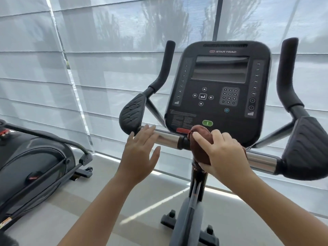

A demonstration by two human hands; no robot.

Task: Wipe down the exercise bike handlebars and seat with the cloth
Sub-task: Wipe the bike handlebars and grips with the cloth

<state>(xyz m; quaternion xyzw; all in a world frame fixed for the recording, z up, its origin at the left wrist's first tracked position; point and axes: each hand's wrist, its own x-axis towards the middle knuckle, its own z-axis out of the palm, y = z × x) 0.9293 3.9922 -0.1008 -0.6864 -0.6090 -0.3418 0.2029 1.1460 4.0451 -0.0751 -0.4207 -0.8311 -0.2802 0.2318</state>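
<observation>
Clutching cloth (199, 148) against handlebar (168, 138) centre, bunched under right grip (223, 151)

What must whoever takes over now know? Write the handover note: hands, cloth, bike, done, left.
Left hand: open, fingers spread, at the left chrome stretch of the handlebar; whether it touches is unclear.
Right hand: grips the maroon cloth, wrapped on the bar's centre below the console.
Seat: out of view.
Done: cloth is on the centre; nothing shows what is already clean.
Left, probably: chrome stretches, left pad, right pad, left grip, right grip, then the seat.
</observation>
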